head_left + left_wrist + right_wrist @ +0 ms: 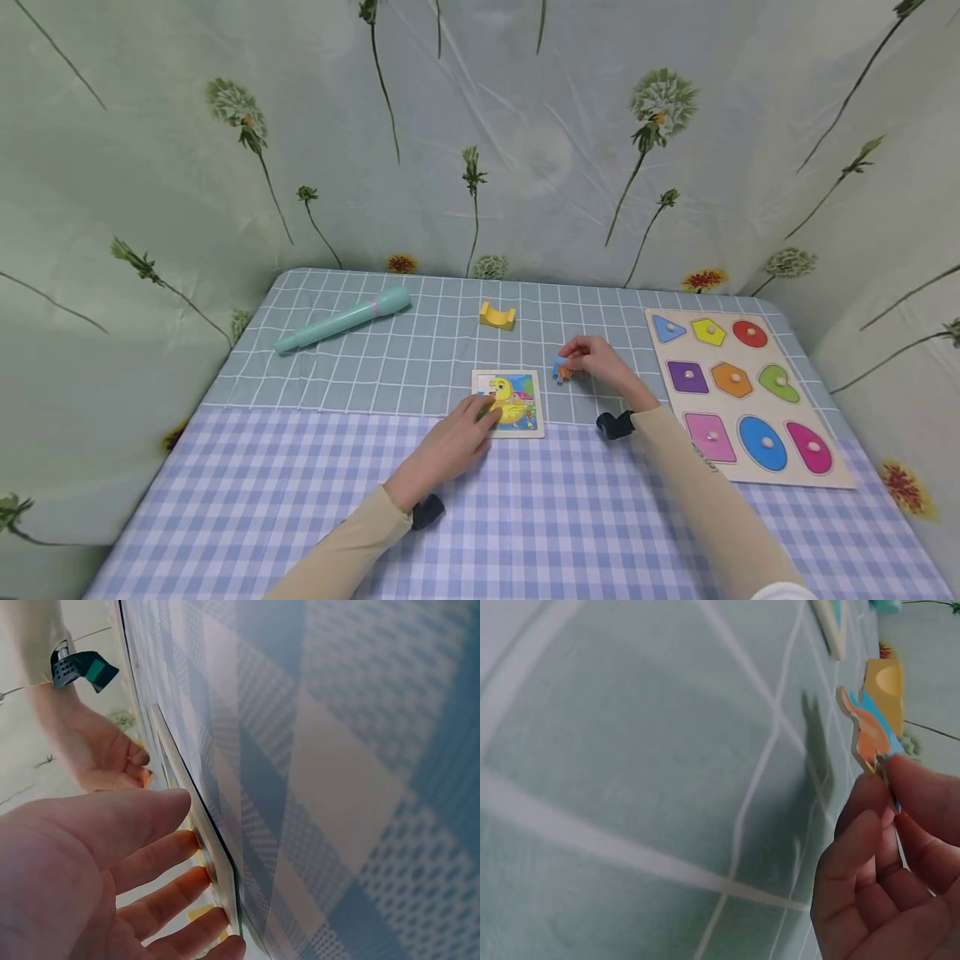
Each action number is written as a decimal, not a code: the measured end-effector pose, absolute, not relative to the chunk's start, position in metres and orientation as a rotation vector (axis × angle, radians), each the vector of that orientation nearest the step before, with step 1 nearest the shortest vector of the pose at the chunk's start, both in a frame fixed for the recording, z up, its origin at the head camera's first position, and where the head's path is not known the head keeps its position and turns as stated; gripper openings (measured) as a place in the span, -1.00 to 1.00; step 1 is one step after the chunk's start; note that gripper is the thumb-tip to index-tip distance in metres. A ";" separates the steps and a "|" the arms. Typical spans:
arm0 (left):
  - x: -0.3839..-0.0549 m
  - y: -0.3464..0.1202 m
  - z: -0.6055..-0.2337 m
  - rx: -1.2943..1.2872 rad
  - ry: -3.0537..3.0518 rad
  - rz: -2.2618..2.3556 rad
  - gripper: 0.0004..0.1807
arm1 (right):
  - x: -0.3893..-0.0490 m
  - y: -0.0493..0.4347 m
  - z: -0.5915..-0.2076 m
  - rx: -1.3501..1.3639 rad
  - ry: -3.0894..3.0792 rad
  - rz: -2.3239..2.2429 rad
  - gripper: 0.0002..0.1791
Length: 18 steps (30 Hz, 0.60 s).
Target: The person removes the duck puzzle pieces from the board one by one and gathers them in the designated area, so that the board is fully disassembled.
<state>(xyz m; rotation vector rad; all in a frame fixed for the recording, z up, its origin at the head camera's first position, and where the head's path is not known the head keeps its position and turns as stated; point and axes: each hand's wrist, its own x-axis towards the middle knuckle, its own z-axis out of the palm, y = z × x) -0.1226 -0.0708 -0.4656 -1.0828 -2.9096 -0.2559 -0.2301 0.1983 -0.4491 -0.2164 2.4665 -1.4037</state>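
A small square jigsaw puzzle (527, 432) with a yellow duck picture and pale wooden frame lies flat near the middle of the table. My left hand (456, 442) rests on its left part, covering some of the picture. In the left wrist view the left hand's fingers (161, 855) stretch out and touch the puzzle's tray (204, 806). To the right of the puzzle, my right hand (598, 364) pinches a puzzle piece (560, 368), held slightly above the cloth. Orange and blue show on that puzzle piece (870, 735) in the right wrist view, between thumb and fingertips.
On the right lies a large wooden knob puzzle board (750, 397) with several coloured shapes. A yellow curved block (497, 317) sits behind the duck puzzle. At the back left is a teal baton-like object (345, 321). A dandelion-print curtain (540, 167) rises behind the table.
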 end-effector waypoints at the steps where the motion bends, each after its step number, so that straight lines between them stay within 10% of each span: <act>1: -0.123 -0.071 -0.466 -1.086 -2.907 -0.262 -0.55 | -0.230 0.199 -0.449 -0.227 2.465 -1.386 -0.82; 18: -0.124 -0.072 -0.463 -1.092 -2.895 -0.336 -0.53 | -0.229 0.182 -0.457 -0.512 2.789 -0.923 -0.90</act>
